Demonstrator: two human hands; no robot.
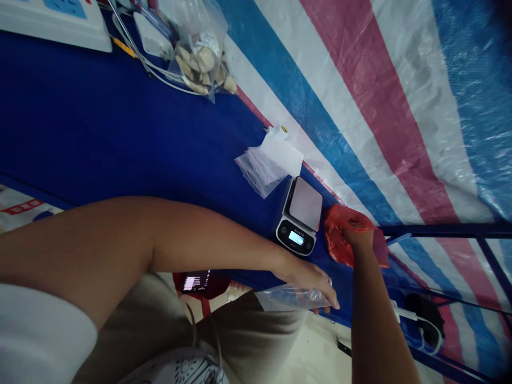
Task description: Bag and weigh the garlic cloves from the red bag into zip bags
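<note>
My left hand (310,280) reaches across the blue table's near edge and holds a small clear plastic bag (290,296) flat below it. My right hand (357,229) is inside or against a red plastic bag (338,240) lying on the table; its fingers are hidden by the red film. A small digital kitchen scale (301,216) with a lit display stands between the two hands, its platform bare. A stack of small clear zip bags (267,162) lies just behind the scale.
A clear bag of pale lumpy pieces (202,61) sits at the far end of the blue table (100,133), near white cables and a white power strip (56,18). A striped tarp (380,96) hangs along the right. A phone (195,281) rests on my lap.
</note>
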